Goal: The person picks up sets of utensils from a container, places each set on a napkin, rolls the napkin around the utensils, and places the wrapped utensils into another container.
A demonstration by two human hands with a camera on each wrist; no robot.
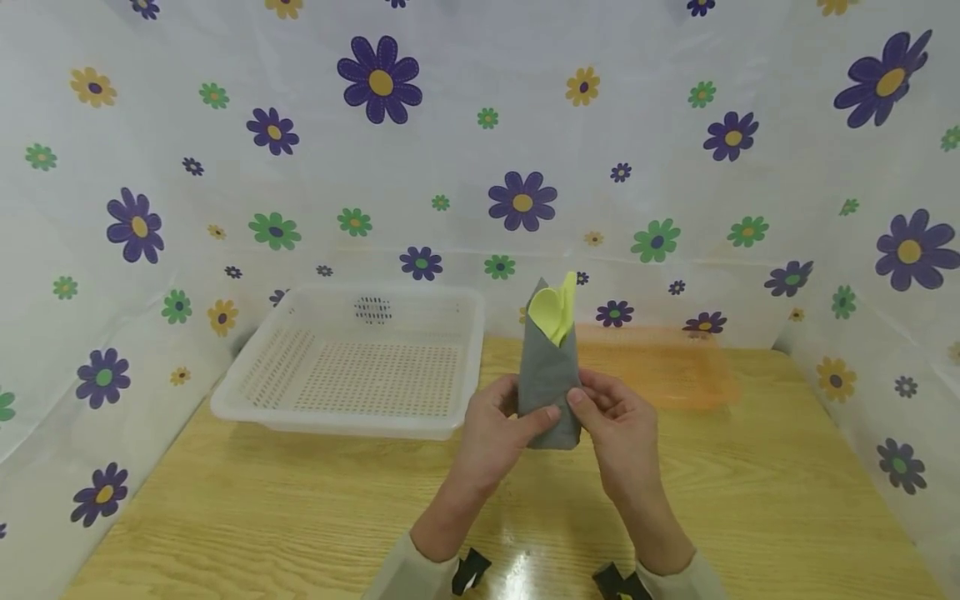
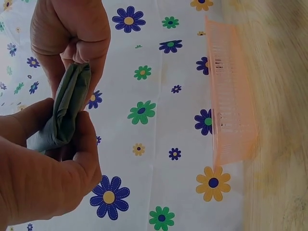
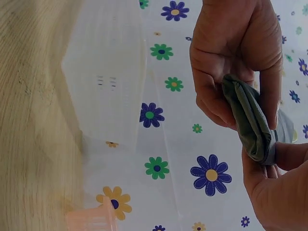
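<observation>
A grey cloth napkin, folded into a narrow pocket, is held upright above the table between both hands. From its top stick out a yellow-green spoon and a second yellow-green utensil whose kind I cannot tell. My left hand grips the napkin's left side, thumb across the front. On the right side my right hand pinches it, thumb on the front and fingers behind. Both wrist views show the folded lower end of the napkin between thumbs and fingers. The utensils' lower parts are hidden inside the cloth.
A white perforated basket stands at the back left of the wooden table. Behind the right hand is a shallow orange basket. A flower-printed sheet hangs around the back and sides.
</observation>
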